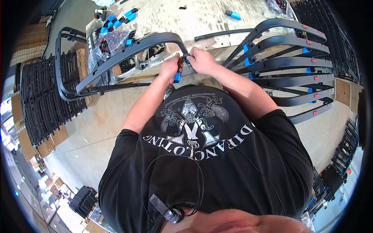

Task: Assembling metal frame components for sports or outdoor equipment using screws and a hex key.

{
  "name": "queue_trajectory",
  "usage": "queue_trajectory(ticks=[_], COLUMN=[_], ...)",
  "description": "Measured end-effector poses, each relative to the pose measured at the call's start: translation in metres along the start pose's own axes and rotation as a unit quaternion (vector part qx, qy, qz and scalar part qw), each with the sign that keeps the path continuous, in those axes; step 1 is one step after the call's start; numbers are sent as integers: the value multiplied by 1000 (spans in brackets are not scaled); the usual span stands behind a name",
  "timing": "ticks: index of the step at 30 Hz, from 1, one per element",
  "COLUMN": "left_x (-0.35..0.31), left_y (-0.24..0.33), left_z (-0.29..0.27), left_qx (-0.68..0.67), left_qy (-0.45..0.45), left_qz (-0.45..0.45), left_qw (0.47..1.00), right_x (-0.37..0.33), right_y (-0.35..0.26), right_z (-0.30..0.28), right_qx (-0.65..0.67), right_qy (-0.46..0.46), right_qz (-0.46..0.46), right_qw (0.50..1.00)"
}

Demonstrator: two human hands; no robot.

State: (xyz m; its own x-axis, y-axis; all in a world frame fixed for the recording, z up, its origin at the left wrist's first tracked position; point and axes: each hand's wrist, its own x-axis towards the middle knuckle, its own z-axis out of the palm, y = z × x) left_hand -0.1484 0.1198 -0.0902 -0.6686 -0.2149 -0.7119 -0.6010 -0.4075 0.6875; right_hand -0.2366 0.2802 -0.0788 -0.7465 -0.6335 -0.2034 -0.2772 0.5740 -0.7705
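A black curved metal frame (134, 49) reaches over the left part of the workbench, its bent end coming down in front of me. My left hand (170, 69) is closed by this end, with a blue plastic piece (177, 77) showing below its fingers. Opposite it, my right hand (201, 61) is closed around the end of the frame, thumb and fingers pressed together. A bit of blue shows between the two hands at the joint. The fingers hide just how the parts meet there.
Several similar black frames (291, 80) with blue pieces and red labels stack at the right. On the wooden workbench (171, 19) lie a loose blue piece (233, 15), a black bar (223, 34) and a plastic bag (112, 42) of small parts. Black bars (46, 97) stand at left.
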Motion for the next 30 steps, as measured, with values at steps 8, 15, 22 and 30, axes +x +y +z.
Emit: queue_trajectory(ticks=[8,15,22,30], left_x=[11,9,4,-35], left_y=[-15,-11,-10,-6], left_z=[-17,-5,-13,-21], left_qx=[174,-7,415,364], left_qy=[-33,-26,61,3], left_qz=[180,18,363,272], left_qw=[968,999,832,891], right_x=[0,1,2,-24], right_y=[0,-1,-1,-8], right_z=[4,4,0,-2], right_qx=[-3,-26,-37,405], right_qy=[-3,4,2,-69], right_qz=[3,-17,-27,260], right_qw=[1000,999,999,874])
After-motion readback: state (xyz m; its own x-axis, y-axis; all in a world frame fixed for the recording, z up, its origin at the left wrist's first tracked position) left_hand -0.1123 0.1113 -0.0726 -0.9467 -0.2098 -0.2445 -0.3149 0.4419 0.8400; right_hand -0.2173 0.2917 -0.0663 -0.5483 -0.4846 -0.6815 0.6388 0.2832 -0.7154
